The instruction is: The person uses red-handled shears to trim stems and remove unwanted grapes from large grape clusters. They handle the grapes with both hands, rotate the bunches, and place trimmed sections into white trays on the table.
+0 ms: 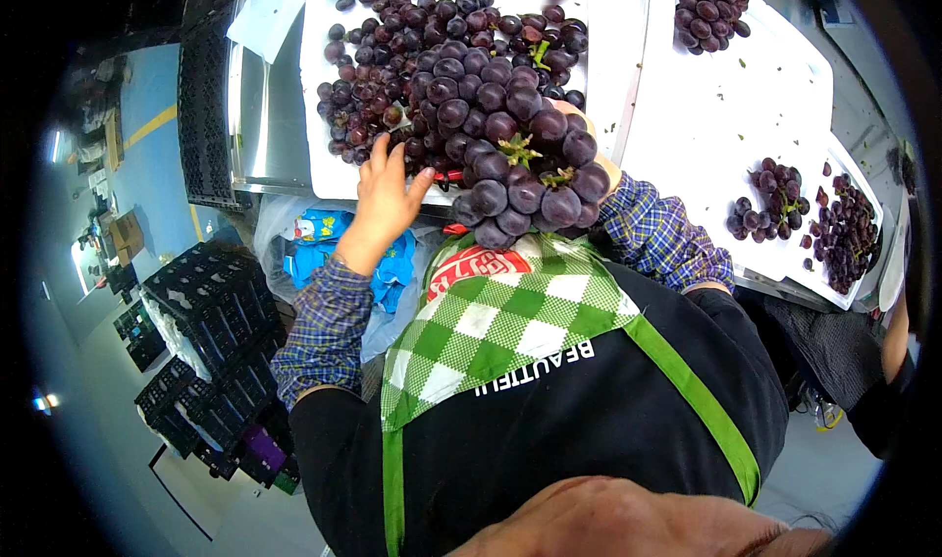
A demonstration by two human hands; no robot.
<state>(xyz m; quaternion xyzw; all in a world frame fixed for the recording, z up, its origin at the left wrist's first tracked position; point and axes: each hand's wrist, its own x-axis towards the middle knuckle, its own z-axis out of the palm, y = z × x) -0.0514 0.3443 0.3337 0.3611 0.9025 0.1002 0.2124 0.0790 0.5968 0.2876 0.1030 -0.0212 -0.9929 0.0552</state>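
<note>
A large bunch of dark purple grapes (500,108) hangs in front of me, with green stems showing among the berries. My right hand (581,119) is behind it and supports it from the right; most of that hand is hidden by the fruit. On the left, my left hand (390,192) has its fingers apart, the fingertips by the loose grapes (360,93) in a white foam tray (318,167). Just right of its thumb is a red-handled tool (447,176), partly covered by the bunch; its kind cannot be made out.
Right of the tray, a white work surface (736,123) bears small grape bunches (710,16) and another tray of small grapes (843,233). A plastic bag (276,240) hangs below my left hand. Black crates (213,314) stand at left. Another person's arm (896,329) shows at right.
</note>
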